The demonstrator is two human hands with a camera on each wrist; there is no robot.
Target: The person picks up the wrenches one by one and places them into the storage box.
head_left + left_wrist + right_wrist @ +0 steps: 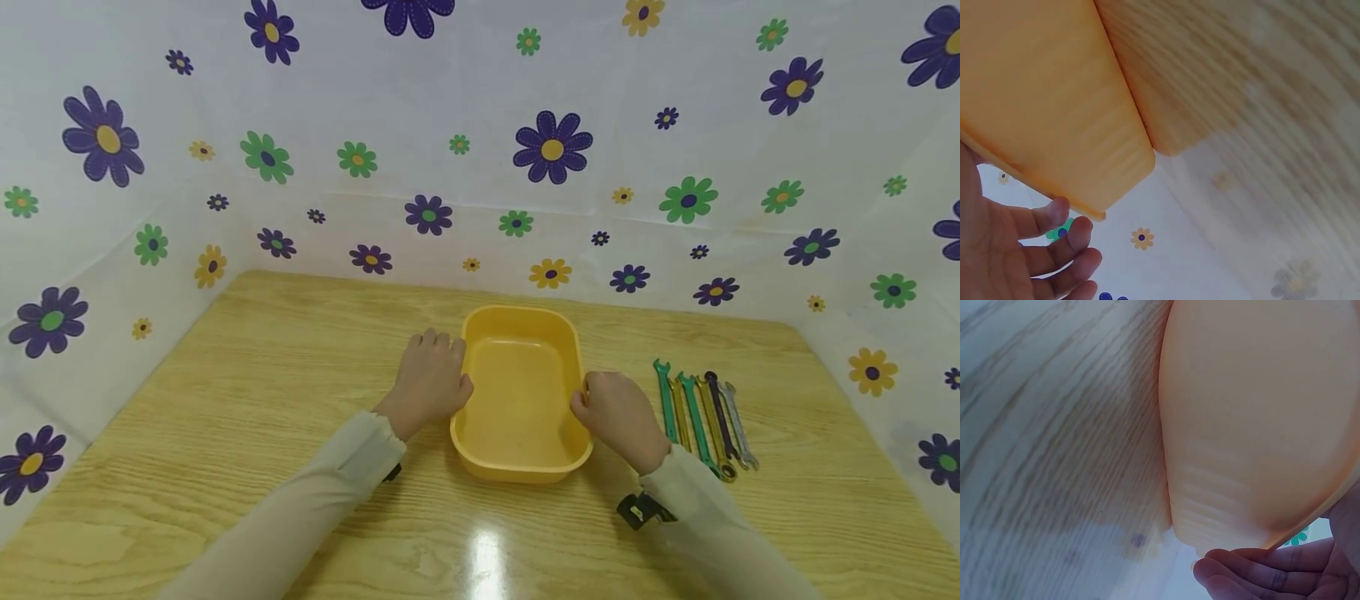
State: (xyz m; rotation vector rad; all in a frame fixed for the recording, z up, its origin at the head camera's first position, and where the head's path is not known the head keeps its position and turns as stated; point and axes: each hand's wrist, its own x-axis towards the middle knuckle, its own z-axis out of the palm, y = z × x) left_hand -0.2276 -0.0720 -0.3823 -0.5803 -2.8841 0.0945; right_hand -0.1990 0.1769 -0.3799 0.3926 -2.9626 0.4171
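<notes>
A yellow plastic basin [521, 400], rounded at the corners, sits upright on the table with nothing inside. My left hand [431, 375] holds its left rim, thumb at the inner side; in the left wrist view the fingers [1063, 253] curl loosely below the rim of the basin [1054, 94]. On the opposite side my right hand [618, 414] grips the right rim, with the thumb by the inside edge. The right wrist view has the outer wall of the basin [1254, 412] close up, and bent fingers [1260, 569] at its rim.
Several wrenches, among them a green wrench [697, 421] and a silver wrench [738, 425], lie side by side to the right of my right hand. The wood-grain table [300, 350] is bordered by a white flowered cloth [480, 108] at the back and sides.
</notes>
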